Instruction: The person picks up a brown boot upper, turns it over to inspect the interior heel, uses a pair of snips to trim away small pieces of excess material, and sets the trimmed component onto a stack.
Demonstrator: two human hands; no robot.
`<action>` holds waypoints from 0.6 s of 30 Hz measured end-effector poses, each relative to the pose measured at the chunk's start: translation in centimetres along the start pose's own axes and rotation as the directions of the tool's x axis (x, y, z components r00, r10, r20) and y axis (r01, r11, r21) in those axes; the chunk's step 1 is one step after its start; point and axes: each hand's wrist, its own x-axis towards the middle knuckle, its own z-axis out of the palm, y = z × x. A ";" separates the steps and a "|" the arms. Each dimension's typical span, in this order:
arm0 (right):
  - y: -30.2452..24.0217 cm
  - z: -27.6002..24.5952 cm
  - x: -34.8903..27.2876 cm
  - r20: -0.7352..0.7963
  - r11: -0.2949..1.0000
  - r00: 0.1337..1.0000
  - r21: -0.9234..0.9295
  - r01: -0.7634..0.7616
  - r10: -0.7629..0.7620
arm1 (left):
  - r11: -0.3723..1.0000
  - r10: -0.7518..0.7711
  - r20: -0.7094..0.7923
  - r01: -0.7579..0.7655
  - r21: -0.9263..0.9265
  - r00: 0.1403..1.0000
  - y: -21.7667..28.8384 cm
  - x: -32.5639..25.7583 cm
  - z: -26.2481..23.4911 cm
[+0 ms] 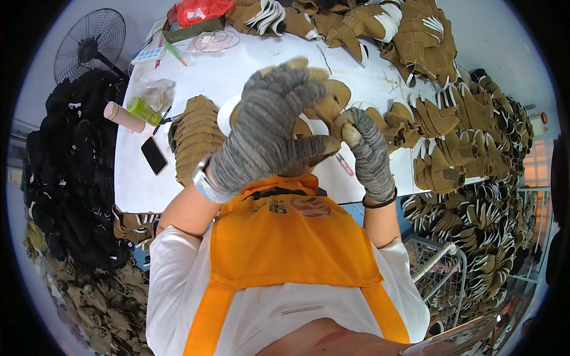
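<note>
Both hands wear grey knit gloves with tan fingertips and are raised over the near part of the white table. Between them is a brown suede shoe upper. My left hand is curved around its left side, thumb below and fingers above, hiding much of the piece. At its right edge, my right hand pinches the material with closed fingertips. Just below the hands, a small pink-and-white cutter-like tool lies on the table. Left of my left hand stands a row of stacked brown pieces.
A phone, pink bottle and green container are at the table's left. Brown uppers with white linings fill its right and far edges. A fan stands far left; a wire cart is at lower right.
</note>
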 end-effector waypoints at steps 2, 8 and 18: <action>-0.7 -0.3 0.6 0.056 1.000 0.998 0.022 0.001 -0.002 | 0.994 0.003 0.061 -0.010 0.112 0.998 -1.1 -0.1 0.3; -1.0 1.4 1.2 0.033 0.981 0.986 0.093 -0.168 0.166 | 0.862 -0.354 0.359 0.450 -0.234 0.864 -2.1 -0.9 1.9; -0.3 2.2 1.2 0.033 0.914 0.993 -0.390 0.115 -0.111 | 0.957 -0.284 0.254 0.290 0.015 0.924 -2.5 -2.6 5.5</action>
